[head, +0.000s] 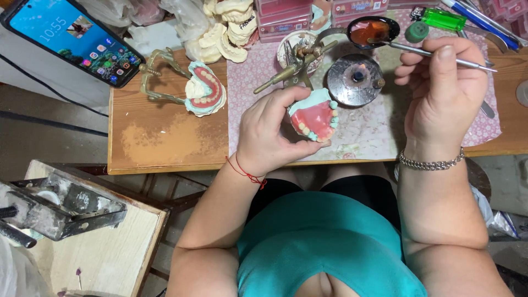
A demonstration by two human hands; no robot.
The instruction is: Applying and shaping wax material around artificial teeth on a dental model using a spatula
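My left hand (269,132) grips a denture model (314,116) of pink wax with pale teeth on a light blue-green plaster base, held just above the table's front edge. My right hand (445,91) holds a thin metal wax tool (434,54) like a pen; its tip reaches left into a small dark dish of melted orange wax (369,30). Between the hands stands a round metal spirit burner (355,80).
A second denture model on a brass articulator (190,88) sits left on the wooden table (159,140). A smartphone (71,38) lies far left. Plaster casts (228,27), pink boxes (283,16), a green lighter (440,18) crowd the back. A metal press (52,212) rests lower left.
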